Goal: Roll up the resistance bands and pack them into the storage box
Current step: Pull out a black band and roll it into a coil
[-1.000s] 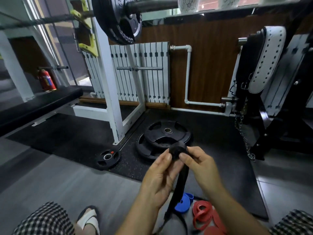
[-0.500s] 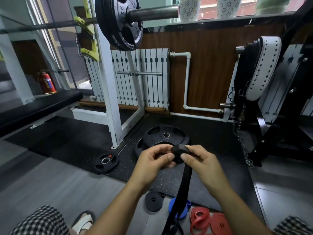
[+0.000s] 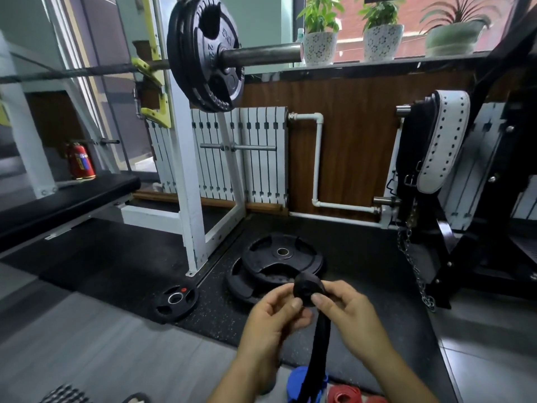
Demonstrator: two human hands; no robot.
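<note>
Black band (image 3: 308, 288): smooth matt rubber. Blue band (image 3: 296, 382) and red band (image 3: 345, 395), near: same matt rubber. 2 floor plates (image 3: 305, 260): matt black rubber coat, shiny metal centre ring. Mat (image 3: 363, 286): rough speckled rubber. Near-left floor (image 3: 87, 344): grey, faint wood grain, matt. Far wall panel (image 3: 357, 146): brown wood, slight sheen. Barbell sleeve (image 3: 261, 55): dull grey metal. Right chain (image 3: 414, 266): bright metal.

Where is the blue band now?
Head view, bottom edge: the blue band lies on the floor behind the hanging black band, left of the red band.
</note>
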